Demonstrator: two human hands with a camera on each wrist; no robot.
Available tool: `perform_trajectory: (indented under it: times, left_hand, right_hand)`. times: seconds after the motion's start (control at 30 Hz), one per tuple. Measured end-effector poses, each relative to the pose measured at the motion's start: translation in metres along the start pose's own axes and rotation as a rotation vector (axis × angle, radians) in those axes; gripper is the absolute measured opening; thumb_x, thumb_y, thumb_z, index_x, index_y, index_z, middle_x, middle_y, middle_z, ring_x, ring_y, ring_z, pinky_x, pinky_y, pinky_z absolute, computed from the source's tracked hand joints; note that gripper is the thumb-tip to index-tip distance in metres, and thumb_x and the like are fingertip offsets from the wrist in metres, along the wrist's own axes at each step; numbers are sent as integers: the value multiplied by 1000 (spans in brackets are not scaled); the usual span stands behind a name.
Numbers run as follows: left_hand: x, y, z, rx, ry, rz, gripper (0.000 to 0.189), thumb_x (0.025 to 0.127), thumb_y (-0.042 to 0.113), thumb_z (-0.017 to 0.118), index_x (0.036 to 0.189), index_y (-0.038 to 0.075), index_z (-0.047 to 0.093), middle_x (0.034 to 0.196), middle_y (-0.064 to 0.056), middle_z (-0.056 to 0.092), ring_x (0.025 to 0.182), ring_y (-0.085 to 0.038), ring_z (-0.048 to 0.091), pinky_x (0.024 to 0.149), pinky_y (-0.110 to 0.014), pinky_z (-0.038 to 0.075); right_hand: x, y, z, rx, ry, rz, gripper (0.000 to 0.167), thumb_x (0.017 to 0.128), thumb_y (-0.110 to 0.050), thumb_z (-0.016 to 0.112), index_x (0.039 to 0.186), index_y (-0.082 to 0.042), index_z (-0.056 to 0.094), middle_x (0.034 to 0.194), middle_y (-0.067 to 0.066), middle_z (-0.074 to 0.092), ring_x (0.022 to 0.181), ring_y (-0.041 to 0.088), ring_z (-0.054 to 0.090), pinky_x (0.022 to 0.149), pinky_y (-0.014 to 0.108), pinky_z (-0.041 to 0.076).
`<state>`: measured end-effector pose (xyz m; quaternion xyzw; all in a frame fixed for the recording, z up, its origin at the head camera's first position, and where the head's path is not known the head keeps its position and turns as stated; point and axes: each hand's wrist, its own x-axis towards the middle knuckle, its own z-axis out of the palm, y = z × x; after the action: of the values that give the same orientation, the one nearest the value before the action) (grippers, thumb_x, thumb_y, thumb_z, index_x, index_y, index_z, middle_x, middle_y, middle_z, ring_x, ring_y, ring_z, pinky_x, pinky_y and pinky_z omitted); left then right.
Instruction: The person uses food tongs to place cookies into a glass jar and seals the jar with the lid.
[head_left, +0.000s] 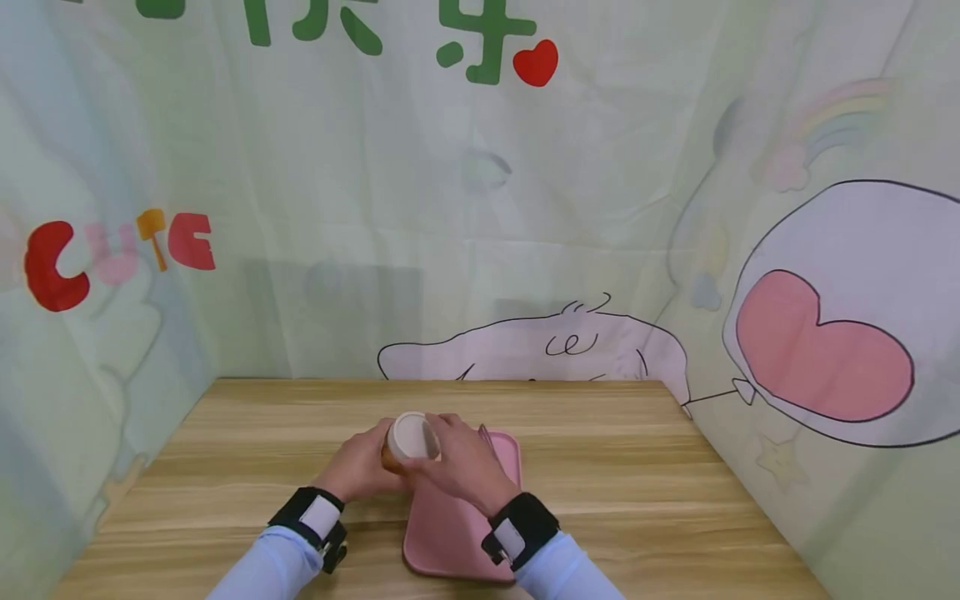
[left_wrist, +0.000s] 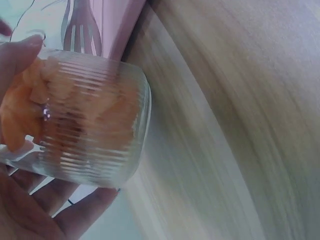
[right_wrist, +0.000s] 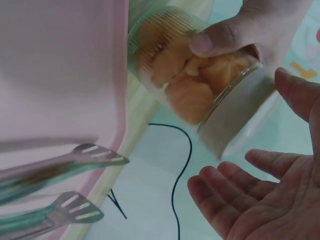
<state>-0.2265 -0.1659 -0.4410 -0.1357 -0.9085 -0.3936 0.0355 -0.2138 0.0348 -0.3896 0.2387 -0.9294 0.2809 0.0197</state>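
A ribbed clear jar (left_wrist: 87, 117) of orange pieces is gripped by my left hand (head_left: 363, 462), the thumb on one side and the fingers on the other. In the right wrist view its whitish lid (right_wrist: 237, 117) faces my right hand (right_wrist: 260, 200), whose spread fingers and thumb stand around the lid with a gap showing. The head view shows the lid between both hands, with my right hand over the pink tray (head_left: 450, 546). Metal tongs (right_wrist: 75, 165) with slotted ends lie on that tray.
The tray rests on a wood-grain table (head_left: 615, 483). Behind and beside the table hangs a printed curtain (head_left: 337, 208) with a cartoon figure, letters and a balloon. Each wrist wears a black strap (head_left: 525, 525).
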Motion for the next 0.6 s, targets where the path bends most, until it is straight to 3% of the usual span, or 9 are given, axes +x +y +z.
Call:
perform_trajectory:
  times: [0.27, 0.47, 0.6]
  left_hand:
    - [-3, -16, -7, -130, 13, -138, 96, 71, 26, 101, 148, 1, 49, 137, -19, 65, 124, -39, 63, 107, -64, 48]
    - [-9, -26, -11, -191, 18, -202, 108, 75, 29, 99, 157, -5, 37, 148, -29, 55, 137, -47, 53, 113, -66, 42]
    - [-10, -31, -12, -206, 10, -204, 110, 77, 34, 98, 158, -4, 35, 151, -31, 52, 139, -49, 51, 114, -68, 39]
  right_hand:
    - [-5, 10, -4, 35, 21, 33, 71, 97, -35, 79, 152, 3, 53, 149, 26, 55, 114, 37, 69, 96, 52, 58]
    - [-9, 17, -6, 51, 28, 64, 69, 98, -34, 77, 151, 3, 54, 149, 27, 55, 129, 43, 61, 107, 58, 50]
    - [-11, 21, -8, 72, 34, 98, 66, 99, -32, 77, 151, 3, 54, 150, 27, 54, 133, 45, 57, 109, 60, 48]
